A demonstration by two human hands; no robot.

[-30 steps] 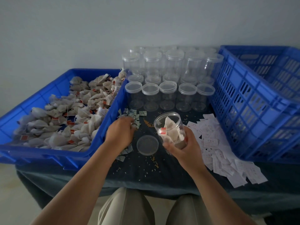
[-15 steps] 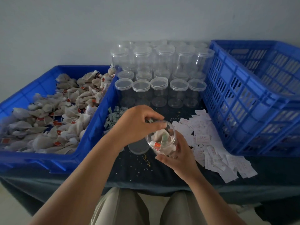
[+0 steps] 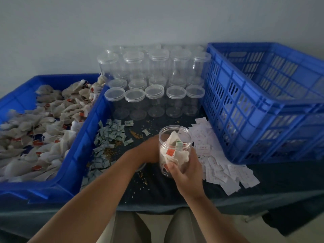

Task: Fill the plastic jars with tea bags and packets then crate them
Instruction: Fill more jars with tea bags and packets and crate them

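My right hand grips an open clear plastic jar from below and tilts its mouth toward me. Inside lie white tea bags with red tags and one small greenish packet. My left hand is low on the table just left of the jar, over the jar's loose lid, of which only an edge shows. Its fingers are hidden behind the jar. A blue bin at the left holds a heap of tea bags. Small grey-green packets lie scattered beside it.
Several lidded empty jars stand in rows at the back, some stacked. A large blue slatted crate sits on the right. White paper slips spread in front of it. Loose tea grains dot the dark tablecloth.
My left hand went from the packet pile to the jar's mouth, then dropped to the table left of the jar. A greenish packet now lies in the jar.
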